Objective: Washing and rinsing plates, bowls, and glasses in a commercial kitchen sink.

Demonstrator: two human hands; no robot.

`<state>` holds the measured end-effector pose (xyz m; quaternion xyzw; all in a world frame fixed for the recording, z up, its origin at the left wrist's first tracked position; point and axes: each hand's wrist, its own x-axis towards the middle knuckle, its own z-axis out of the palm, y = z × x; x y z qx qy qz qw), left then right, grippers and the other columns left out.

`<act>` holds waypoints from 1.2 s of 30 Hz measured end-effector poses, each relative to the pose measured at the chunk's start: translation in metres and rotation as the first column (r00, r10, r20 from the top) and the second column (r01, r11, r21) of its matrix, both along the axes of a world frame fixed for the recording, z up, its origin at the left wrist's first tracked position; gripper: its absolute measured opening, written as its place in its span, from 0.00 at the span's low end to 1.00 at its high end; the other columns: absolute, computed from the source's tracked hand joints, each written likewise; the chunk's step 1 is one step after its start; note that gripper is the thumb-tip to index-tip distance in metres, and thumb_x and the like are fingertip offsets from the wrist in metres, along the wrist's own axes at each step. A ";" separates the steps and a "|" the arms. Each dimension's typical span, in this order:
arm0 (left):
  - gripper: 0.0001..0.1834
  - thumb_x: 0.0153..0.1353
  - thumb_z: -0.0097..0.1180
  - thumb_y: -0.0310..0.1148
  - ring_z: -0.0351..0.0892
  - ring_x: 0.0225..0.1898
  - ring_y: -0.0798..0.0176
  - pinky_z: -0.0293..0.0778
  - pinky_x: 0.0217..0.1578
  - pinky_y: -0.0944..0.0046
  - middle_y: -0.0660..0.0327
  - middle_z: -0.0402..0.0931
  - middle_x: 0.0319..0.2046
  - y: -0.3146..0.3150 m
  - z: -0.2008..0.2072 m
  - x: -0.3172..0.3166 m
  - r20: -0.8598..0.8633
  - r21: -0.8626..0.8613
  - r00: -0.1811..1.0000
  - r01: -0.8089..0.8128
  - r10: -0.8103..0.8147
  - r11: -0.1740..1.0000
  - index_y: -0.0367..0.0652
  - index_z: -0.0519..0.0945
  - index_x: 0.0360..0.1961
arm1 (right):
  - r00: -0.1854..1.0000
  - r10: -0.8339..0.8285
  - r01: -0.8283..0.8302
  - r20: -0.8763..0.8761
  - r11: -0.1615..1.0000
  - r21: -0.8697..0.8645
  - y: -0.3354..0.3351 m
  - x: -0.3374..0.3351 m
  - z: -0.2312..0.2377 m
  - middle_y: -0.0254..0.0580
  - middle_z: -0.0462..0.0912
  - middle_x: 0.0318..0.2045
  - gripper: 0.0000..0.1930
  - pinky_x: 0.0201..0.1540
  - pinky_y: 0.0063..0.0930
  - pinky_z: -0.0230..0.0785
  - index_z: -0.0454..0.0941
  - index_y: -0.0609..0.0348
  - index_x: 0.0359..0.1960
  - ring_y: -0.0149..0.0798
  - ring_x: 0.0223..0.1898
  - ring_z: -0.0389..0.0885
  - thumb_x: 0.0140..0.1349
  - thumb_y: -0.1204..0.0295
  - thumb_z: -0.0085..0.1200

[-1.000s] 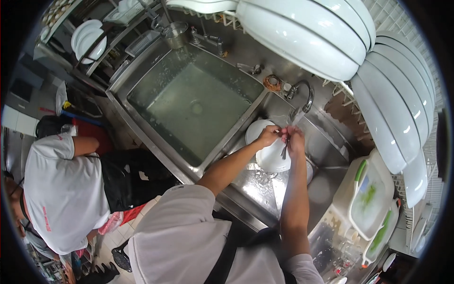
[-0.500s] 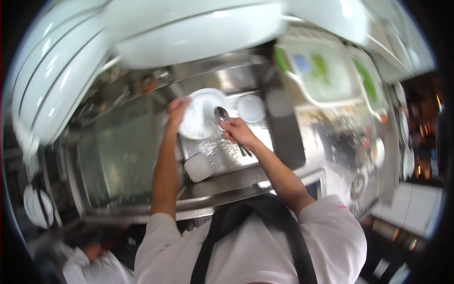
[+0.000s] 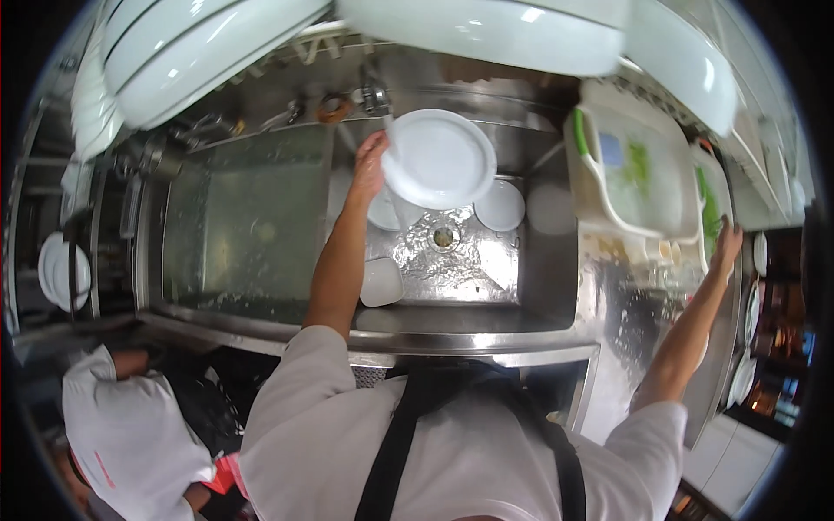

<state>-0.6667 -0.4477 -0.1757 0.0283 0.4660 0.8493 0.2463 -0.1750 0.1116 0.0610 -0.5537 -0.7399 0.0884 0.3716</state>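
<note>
My left hand [image 3: 371, 167] is closed on the left rim of a round white plate [image 3: 441, 160], held above the right-hand sink basin [image 3: 452, 319]. Water from the tap [image 3: 373, 94] runs down by the plate's left edge. Far to the right, my right hand [image 3: 729, 243] is at the outer side of a white bin with a green handle [image 3: 711, 208]; its fingers are too small and blurred to read, and no cutlery shows in it. A white saucer [image 3: 499, 206], a squarish white dish [image 3: 382, 282] and another partly hidden white dish [image 3: 382, 213] lie in the basin.
The left basin [image 3: 248, 234] is full of cloudy water. A large cream tub [image 3: 643, 169] stands on the right counter. Large white bowls [image 3: 486, 33] hang over the far edge. A co-worker in a white shirt [image 3: 130, 417] is at the lower left.
My right hand, which held a spoon and fork over the sink, has swung far right to the green-handled bin. My left hand keeps the plate, now plainly under the tap. My view has shifted.
</note>
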 end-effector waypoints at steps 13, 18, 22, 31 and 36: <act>0.17 0.58 0.59 0.38 0.75 0.27 0.68 0.72 0.31 0.66 0.62 0.79 0.30 -0.084 0.091 -0.011 -0.228 -0.902 0.849 0.000 -0.477 0.431 0.40 0.79 0.46 | 0.909 0.334 -0.364 0.250 0.927 0.085 -0.276 -0.115 -0.074 0.46 0.75 0.41 0.13 0.51 0.39 0.60 0.77 0.56 0.41 0.48 0.45 0.73 0.52 0.75 0.52; 0.15 0.59 0.58 0.35 0.76 0.28 0.67 0.74 0.34 0.66 0.62 0.79 0.29 -0.081 0.091 -0.011 -0.303 -0.775 0.867 0.017 -0.395 0.632 0.39 0.79 0.46 | 0.891 0.289 -0.286 0.351 0.956 -0.064 -0.270 -0.146 -0.095 0.36 0.76 0.44 0.15 0.56 0.51 0.50 0.77 0.44 0.42 0.44 0.49 0.70 0.49 0.68 0.55; 0.14 0.62 0.54 0.32 0.75 0.39 0.69 0.73 0.40 0.67 0.61 0.78 0.37 -0.054 0.033 0.002 -0.152 -0.239 0.985 0.044 -0.082 0.970 0.37 0.77 0.47 | 0.882 0.171 -0.224 0.440 0.972 0.073 -0.273 -0.149 -0.107 0.28 0.74 0.47 0.18 0.55 0.61 0.44 0.77 0.38 0.43 0.43 0.52 0.68 0.47 0.62 0.57; 0.12 0.61 0.54 0.31 0.74 0.45 0.58 0.75 0.45 0.55 0.61 0.75 0.44 -0.060 -0.180 0.149 0.460 -0.227 0.641 -0.584 0.614 0.779 0.46 0.75 0.45 | 0.865 0.167 -0.231 0.474 0.970 0.080 -0.270 -0.149 -0.111 0.29 0.74 0.46 0.20 0.54 0.56 0.47 0.76 0.40 0.44 0.43 0.50 0.69 0.45 0.63 0.58; 0.09 0.57 0.55 0.28 0.76 0.42 0.56 0.75 0.43 0.51 0.60 0.76 0.41 -0.069 -0.255 0.143 0.586 -0.333 0.334 -0.731 0.738 0.596 0.49 0.76 0.41 | 0.857 0.178 -0.236 0.484 0.970 0.060 -0.272 -0.151 -0.109 0.31 0.73 0.46 0.21 0.54 0.54 0.47 0.76 0.42 0.44 0.42 0.50 0.68 0.44 0.63 0.58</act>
